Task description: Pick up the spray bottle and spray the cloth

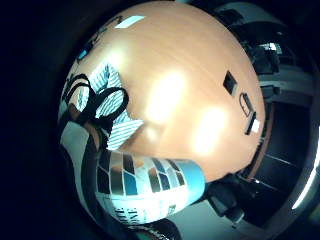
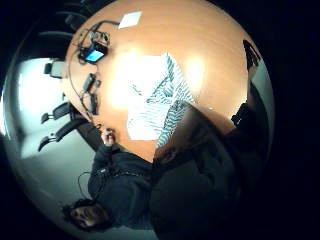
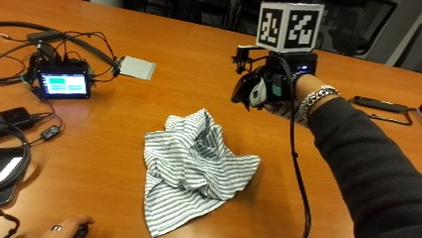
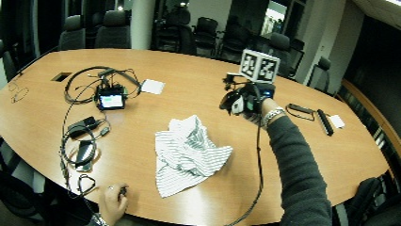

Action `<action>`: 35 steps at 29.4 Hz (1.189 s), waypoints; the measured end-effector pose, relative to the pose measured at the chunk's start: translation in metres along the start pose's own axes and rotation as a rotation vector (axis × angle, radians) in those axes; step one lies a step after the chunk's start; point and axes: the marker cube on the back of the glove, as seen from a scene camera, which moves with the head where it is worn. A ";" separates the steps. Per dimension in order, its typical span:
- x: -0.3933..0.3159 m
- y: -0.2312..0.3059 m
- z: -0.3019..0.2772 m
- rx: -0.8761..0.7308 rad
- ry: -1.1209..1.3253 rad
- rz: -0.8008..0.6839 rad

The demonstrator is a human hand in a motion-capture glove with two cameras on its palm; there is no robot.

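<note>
Spray bottle (image 1: 150, 185) sits close against the palm in the little-finger view, with a blue body and a tiled patterned label. It is off the table and raised with the hand.

- Table (image 3: 198, 49): wide, orange-brown wood.
- Cloth (image 3: 194, 168): striped grey-white, crumpled in a loose heap near the table's middle. It lies below, left of and nearer than the raised hand. Soft and limp, it will take spray where it lies.
- Right hand (image 3: 270, 89): gloved, held above the table, well apart from the cloth. The fingers look curled round the bottle, so I read it as grasped. Nozzle and trigger cannot be made out.
- Small screen device (image 3: 63, 83): far left among cables.

Handling, as a judgement: the bottle is probably stiff plastic, lightish, with a smooth label that may slip. Best held high at the neck, with one finger free for the trigger.
</note>
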 end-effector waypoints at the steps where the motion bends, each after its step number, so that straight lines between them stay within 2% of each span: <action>1: -0.006 -0.003 0.005 -0.029 0.028 -0.001; 9: -0.045 -0.022 0.067 -0.203 0.260 -0.021; 16: -0.061 -0.028 0.098 -0.244 0.381 -0.046; 21: -0.056 -0.028 0.085 -0.213 0.362 -0.033; 27: -0.067 -0.031 0.040 -0.109 0.287 -0.045; 31: -0.088 -0.035 0.005 -0.007 0.103 -0.108; 35: -0.105 -0.040 -0.007 0.034 -0.053 -0.163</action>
